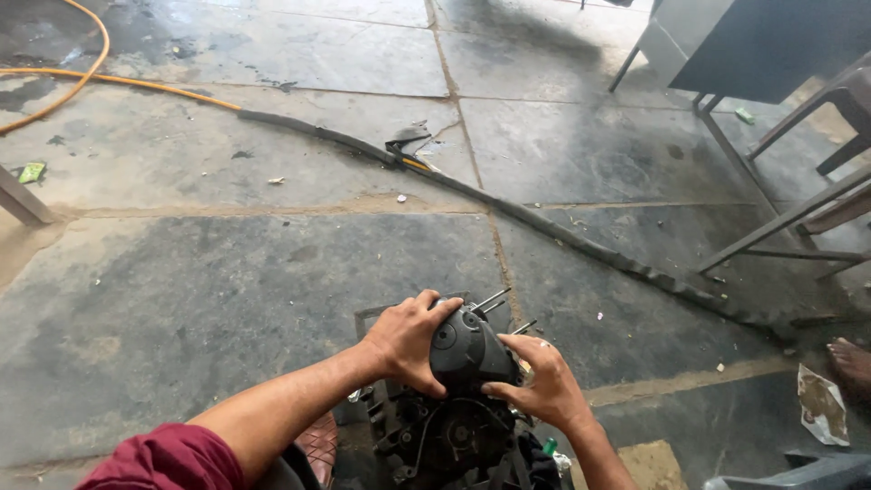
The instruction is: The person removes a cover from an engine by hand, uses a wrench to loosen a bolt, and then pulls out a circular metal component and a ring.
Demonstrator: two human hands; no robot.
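Both hands, left (406, 340) and right (544, 386), are gripping our dark engine cover (467, 349); it's probably slipping onto the studs (494, 299) at 1 o'clock if oily.

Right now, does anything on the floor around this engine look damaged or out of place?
Yes: the hose across the stone floor looks split near the middle, with a torn black flap exposing yellow. Scraps of litter lie scattered. Both hands grip the engine cover.

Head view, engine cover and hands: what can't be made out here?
- Dark engine cover: its underside, hidden by the left hand and right hand.
- Engine block: lower part cut off by the bottom edge.
- Bare foot: mostly cut off by the right edge.
- Floor scraps: too small to identify.
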